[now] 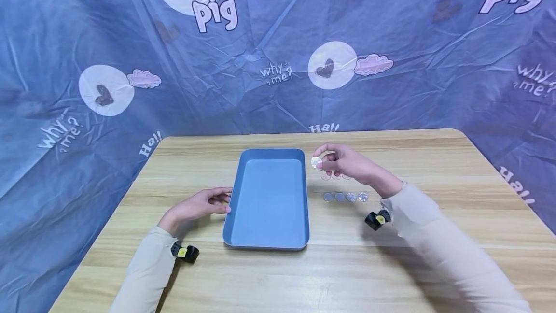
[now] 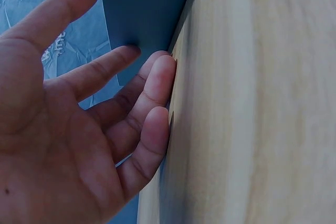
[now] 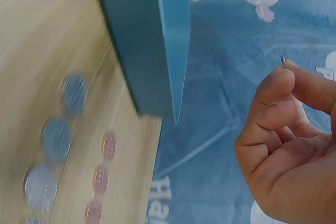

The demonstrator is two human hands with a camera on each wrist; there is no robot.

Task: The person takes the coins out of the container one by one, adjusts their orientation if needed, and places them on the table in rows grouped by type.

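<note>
A shallow blue tray (image 1: 268, 247) lies on the wooden table. At its left wall, my left hand (image 1: 202, 204) touches the outside with thumb and fingertips; in the left wrist view the index fingertip (image 2: 131, 52) meets the wall and the lower fingers bend loosely near the tabletop. Beyond the tray's right side, my right hand (image 1: 347, 161) pinches a silver coin (image 1: 316, 162) between thumb and index finger, raised above the table. The right wrist view shows this coin (image 3: 282, 60) edge-on, its lower part hidden by the fingers.
Right of the tray, several silver coins (image 1: 351, 197) lie in a row on the table (image 1: 330, 274). Behind them is a row of reddish coins (image 3: 101, 179), partly covered by my right hand in the head view. A blue printed cloth (image 1: 260, 23) hangs behind the table.
</note>
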